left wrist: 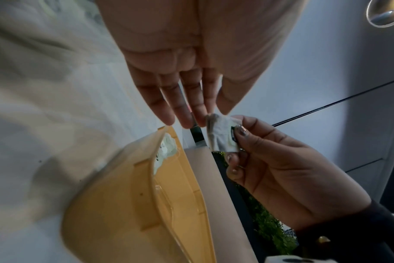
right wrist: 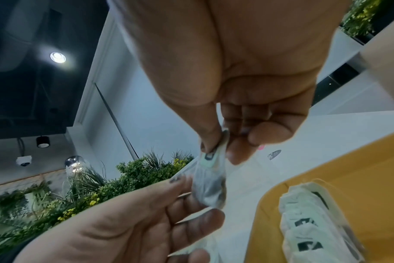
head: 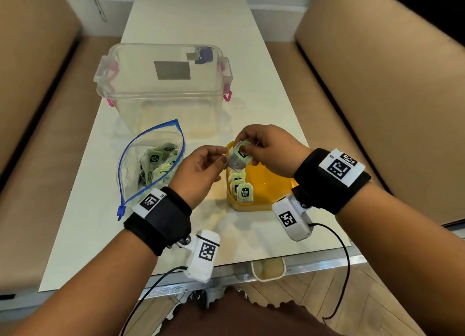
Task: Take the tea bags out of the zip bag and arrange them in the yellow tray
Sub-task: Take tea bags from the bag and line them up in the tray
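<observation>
A green-tagged tea bag [head: 239, 158] [left wrist: 220, 135] [right wrist: 210, 186] hangs over the far left corner of the yellow tray [head: 251, 205] [left wrist: 124, 213] [right wrist: 349, 169]. My right hand [head: 245, 147] [right wrist: 216, 147] pinches it at the tag end between thumb and fingers. My left hand [head: 222, 157] [left wrist: 214, 113] pinches its other corner with thumb and forefinger, the remaining fingers straight. A row of tea bags [head: 242, 188] [right wrist: 308, 222] stands along the tray's left wall. The open zip bag [head: 136, 157], blue-edged, lies left of the tray with several tea bags [head: 161, 162] inside.
A tall clear plastic box [head: 163, 109] with pink clips stands behind the zip bag and tray. The white table [head: 188, 21] runs away from me between tan benches [head: 377, 96]. Its metal front edge [head: 327, 262] is close to my wrists.
</observation>
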`<state>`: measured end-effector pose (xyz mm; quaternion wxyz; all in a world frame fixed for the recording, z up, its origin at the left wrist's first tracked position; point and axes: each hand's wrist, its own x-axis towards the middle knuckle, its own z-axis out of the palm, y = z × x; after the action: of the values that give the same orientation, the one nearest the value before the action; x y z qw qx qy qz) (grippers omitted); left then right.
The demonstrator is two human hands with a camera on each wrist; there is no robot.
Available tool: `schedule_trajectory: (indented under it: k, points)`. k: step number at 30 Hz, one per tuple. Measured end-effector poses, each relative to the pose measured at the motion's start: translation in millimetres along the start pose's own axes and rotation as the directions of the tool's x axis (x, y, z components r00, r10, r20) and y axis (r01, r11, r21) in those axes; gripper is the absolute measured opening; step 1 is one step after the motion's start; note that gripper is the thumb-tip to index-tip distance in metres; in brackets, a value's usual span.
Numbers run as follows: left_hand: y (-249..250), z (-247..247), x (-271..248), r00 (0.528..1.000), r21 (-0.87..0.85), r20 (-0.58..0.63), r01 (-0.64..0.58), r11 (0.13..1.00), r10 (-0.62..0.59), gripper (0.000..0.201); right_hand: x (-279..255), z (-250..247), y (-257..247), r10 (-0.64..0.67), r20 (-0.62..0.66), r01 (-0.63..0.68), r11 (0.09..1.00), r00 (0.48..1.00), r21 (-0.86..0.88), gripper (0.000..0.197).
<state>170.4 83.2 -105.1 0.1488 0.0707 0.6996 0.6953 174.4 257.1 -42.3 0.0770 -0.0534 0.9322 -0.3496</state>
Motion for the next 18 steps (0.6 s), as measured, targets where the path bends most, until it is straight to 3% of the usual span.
schedule_trajectory:
  k: [4, 8, 11, 15, 18]
  points:
    - [-4, 0, 0, 0.996, 0.105, 0.063, -0.063, 0.992, 0.056, 0.019, -2, 2, 1, -0.039, 0.005, 0.039, 0.999, 0.999, 0.002, 0.018]
    - [-7, -1, 2, 0.997, 0.068, 0.026, -0.077, 0.995, 0.075, 0.023, -2, 3, 4, -0.021, -0.022, 0.022, 0.998, 1.0, 0.063, 0.017]
    - [-11, -1, 4, 0.999, 0.08, 0.02, -0.05, 0.996, 0.048, 0.019, -2, 3, 8, 0.013, 0.033, -0.015, 0.999, 0.999, 0.047, 0.006]
    - [-22, -1, 6, 0.998, 0.182, -0.065, -0.005, 0.983, 0.017, 0.014, -3, 0, 18, 0.1, 0.151, -0.075, 0.984, 0.983, -0.163, 0.002]
    - [-30, -3, 10, 0.989, 0.208, -0.143, 0.057, 0.976, -0.028, 0.016, -7, 8, 28, 0.21, 0.326, -0.101, 0.941, 0.922, -0.323, 0.007]
